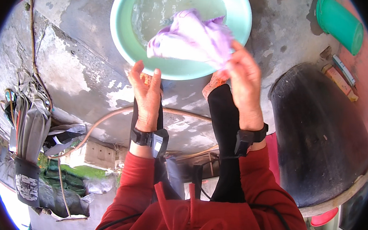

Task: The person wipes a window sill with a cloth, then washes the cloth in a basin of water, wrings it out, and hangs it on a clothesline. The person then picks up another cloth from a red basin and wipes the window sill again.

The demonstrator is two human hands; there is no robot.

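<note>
A pale green plastic basin (121,42) with cloudy, bubbly water stands on the ground at the top of the view. Over its near right part hangs a purple and white cloth (191,39), partly blurred. My right hand (244,74) pinches the cloth's right end between thumb and fingers, beside the basin's rim. Near the basin's lower left rim is my left hand (147,92), palm up, fingers and thumb apart, with nothing in it. Both wrists carry black straps with small devices.
A hose (102,120) curves across the cracked, wet concrete. A large dark vessel (318,135) stands at the right, near two small boxes (339,81) and a green bucket (340,25). Folded grey material (32,129) is at the left. My feet and black-clad legs are below the basin.
</note>
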